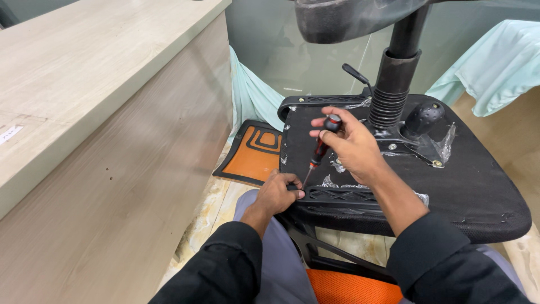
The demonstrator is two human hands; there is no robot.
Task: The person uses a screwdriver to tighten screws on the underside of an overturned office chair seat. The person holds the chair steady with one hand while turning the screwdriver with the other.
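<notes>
— Driving a fastener? Right hand wrapping around the red-and-black handled screwdriver, tip bearing down on the black lattice plastic bracket at 6 o'clock of the upturned black fabric chair seat.

— Looking midway. Left hand pinching the bracket's end, steadying. Screw head hiding behind fingers; chair base cropping off at 12 o'clock.
</notes>
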